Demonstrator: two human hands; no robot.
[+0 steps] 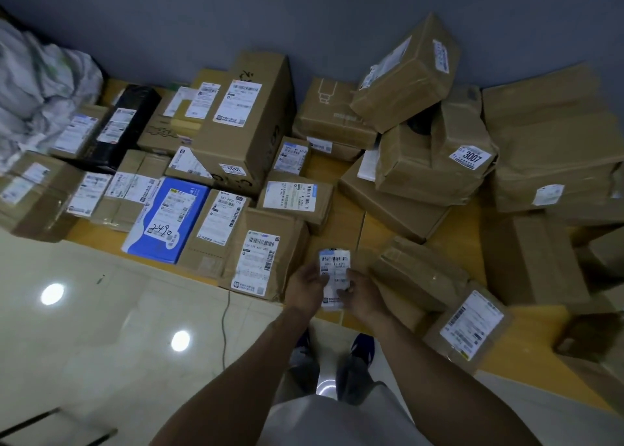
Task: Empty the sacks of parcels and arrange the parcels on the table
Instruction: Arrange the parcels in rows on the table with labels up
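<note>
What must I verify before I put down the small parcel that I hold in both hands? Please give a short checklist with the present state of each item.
1. Grip: the left hand and the right hand both hold the small parcel, label up: ok.
2. Free place: a bare strip of the table lies just beyond the parcel: ok.
3. Pile on the right: its top box lies tilted: not ok.
4. The labelled box at the near edge: whether it overhangs, cannot tell.
5. The sack at the far left: whether parcels are inside, cannot tell.
</note>
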